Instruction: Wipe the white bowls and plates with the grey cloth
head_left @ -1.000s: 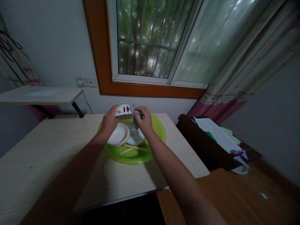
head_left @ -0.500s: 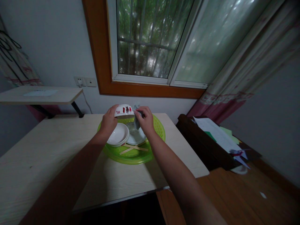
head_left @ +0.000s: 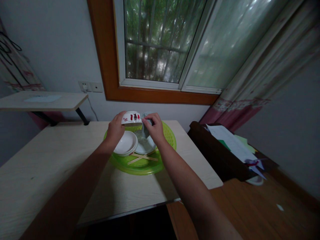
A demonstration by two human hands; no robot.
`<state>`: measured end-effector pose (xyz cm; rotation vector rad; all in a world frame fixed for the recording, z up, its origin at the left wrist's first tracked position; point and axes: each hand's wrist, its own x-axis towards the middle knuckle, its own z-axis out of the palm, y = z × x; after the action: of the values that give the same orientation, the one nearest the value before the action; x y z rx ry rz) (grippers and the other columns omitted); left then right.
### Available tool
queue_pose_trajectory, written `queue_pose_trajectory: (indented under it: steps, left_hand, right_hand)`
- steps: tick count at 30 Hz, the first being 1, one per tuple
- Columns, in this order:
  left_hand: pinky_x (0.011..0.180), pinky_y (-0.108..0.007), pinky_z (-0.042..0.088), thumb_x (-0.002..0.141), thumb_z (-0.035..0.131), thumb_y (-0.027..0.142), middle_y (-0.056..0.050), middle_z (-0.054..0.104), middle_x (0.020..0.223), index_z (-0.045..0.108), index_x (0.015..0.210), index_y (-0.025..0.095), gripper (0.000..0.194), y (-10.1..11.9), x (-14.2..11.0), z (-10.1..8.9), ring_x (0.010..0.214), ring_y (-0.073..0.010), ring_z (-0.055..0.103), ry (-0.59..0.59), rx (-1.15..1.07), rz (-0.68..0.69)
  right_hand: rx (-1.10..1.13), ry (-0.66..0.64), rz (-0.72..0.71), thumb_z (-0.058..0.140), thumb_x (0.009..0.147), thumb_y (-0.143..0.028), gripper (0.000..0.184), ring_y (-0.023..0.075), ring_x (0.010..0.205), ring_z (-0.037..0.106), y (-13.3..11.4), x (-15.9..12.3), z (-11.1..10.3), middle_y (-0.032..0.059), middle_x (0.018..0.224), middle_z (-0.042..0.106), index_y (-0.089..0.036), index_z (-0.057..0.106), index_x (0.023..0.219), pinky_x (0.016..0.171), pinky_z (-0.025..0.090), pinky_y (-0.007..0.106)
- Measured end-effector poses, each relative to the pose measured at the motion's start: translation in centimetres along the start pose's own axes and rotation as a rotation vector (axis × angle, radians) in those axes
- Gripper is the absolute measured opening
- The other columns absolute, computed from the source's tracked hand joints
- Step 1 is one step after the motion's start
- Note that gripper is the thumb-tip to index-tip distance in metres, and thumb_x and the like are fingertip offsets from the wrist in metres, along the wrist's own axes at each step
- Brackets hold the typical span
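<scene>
My left hand (head_left: 116,128) grips a white bowl (head_left: 132,117) with red and dark figures on its side. The bowl is tipped over, its outer wall facing me, above a green tray (head_left: 140,170). In my right hand (head_left: 155,127) is a grey cloth (head_left: 145,130), pressed to the bowl's right edge and hanging down. Below, white bowls (head_left: 125,142) are stacked on the left of the tray. Beside them lies a white plate (head_left: 144,146), partly hidden by the cloth and hand. Wooden chopsticks (head_left: 143,157) lie crossed at the tray's front.
The tray stands on a pale wooden table (head_left: 125,193) under a window (head_left: 160,43). A small raised shelf (head_left: 45,101) is at the left. To the right, a dark brown piece of furniture (head_left: 215,150) holds papers (head_left: 231,143).
Almost nothing differs. The cloth and the fingers of my right hand have shifted very slightly at the bowl's edge, while the tray's contents stay in place.
</scene>
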<state>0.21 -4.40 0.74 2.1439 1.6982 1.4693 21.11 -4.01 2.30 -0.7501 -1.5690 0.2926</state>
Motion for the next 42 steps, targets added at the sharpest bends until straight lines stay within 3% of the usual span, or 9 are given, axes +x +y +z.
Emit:
queue_pose_trajectory:
  steps: [42]
  left_hand:
    - [0.11,-0.04,0.047,0.076,0.044,0.001,-0.008,0.066,0.133,0.057,0.138,0.022,0.066,-0.1,0.1,0.0,0.122,-0.0236,0.062,0.002,-0.031,-0.007]
  right_hand:
    - [0.074,-0.06,0.102,0.071,0.087,-0.043,0.02,0.0192,0.093,0.06,1.0,0.0,0.1,0.0023,0.096,0.065,-0.024,0.069,0.089,0.09,0.049,0.034]
